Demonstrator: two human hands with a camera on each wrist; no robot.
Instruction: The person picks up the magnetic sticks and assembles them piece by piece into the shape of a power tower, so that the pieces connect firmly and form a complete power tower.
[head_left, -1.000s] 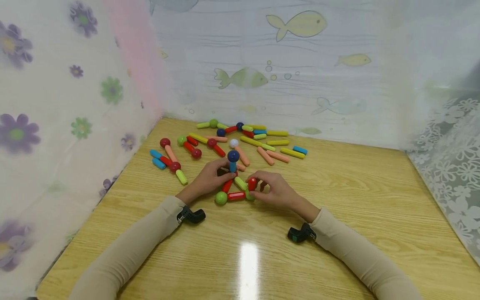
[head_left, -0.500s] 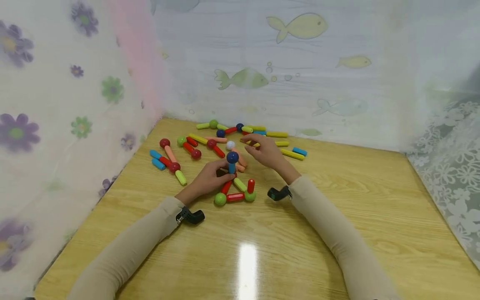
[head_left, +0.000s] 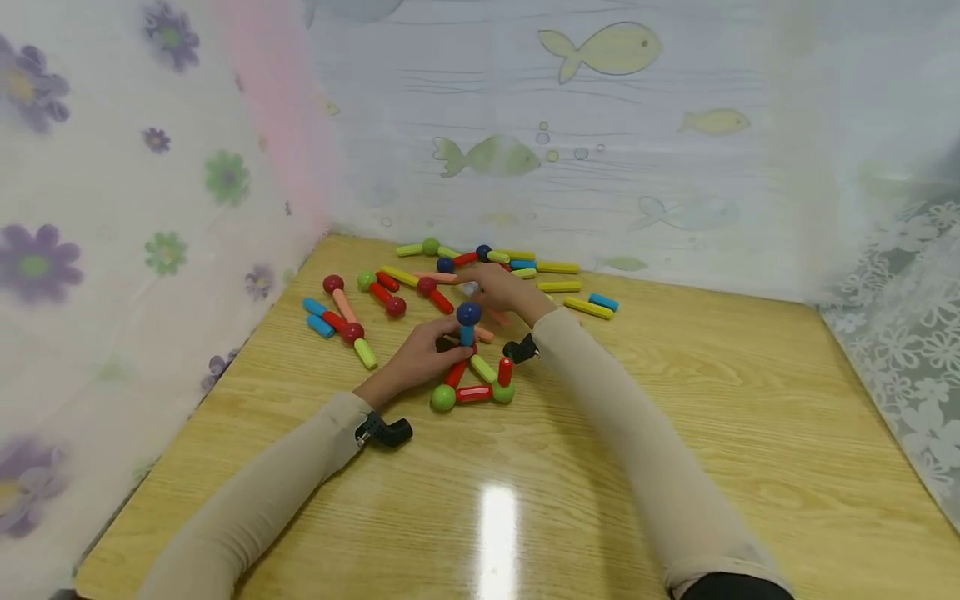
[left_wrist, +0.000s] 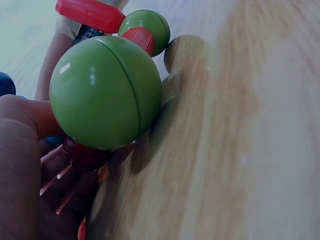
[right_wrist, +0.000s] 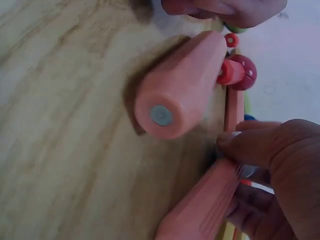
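Note:
My left hand holds a triangular frame of magnetic sticks and balls at its dark red ball. From this corner a blue stick rises, topped by a dark blue ball. Green balls form the two near corners, joined by a red stick. Another red stick stands upright on the right corner. Farther back, my right hand pinches a white ball at the end of a salmon stick, partly hidden by the fingers.
Behind the frame lies another salmon stick. Joined sticks with dark red balls lie at the left. Along the back are several sticks, including a yellow one and a blue one. A fish-patterned curtain borders the table.
My right hand has let go of the upright red stick on the right green ball and moved back and left to the white ball. My left hand has stayed on the frame.

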